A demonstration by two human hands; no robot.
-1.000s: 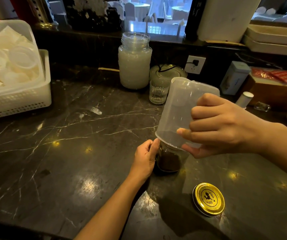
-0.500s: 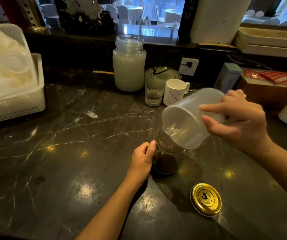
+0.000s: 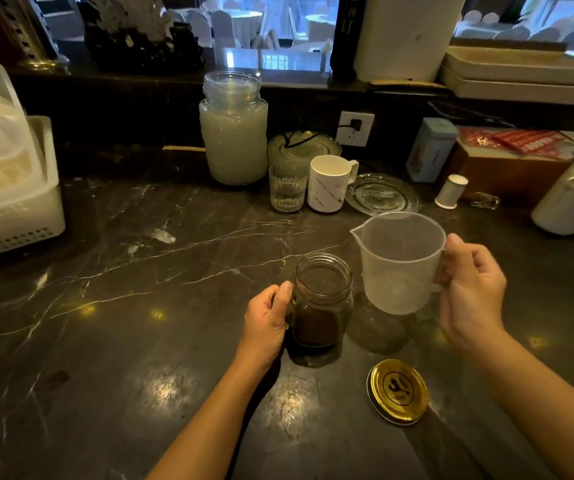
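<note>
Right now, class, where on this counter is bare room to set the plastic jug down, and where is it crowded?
Widest free patch: the counter between the white basket and the small jar held by the left hand. A smaller one lies nearer the camera, left of the gold lid. Crowded: the back, around the big jar, glass, mug and dish.

On the desk (image 3: 140,323), centre: jar (image 3: 323,306); jug (image 3: 400,265) just right of it. Nearer, to the right: lid (image 3: 398,391), flat on desk. Behind jar: glass (image 3: 287,188), mug (image 3: 329,183) at its right.
</note>
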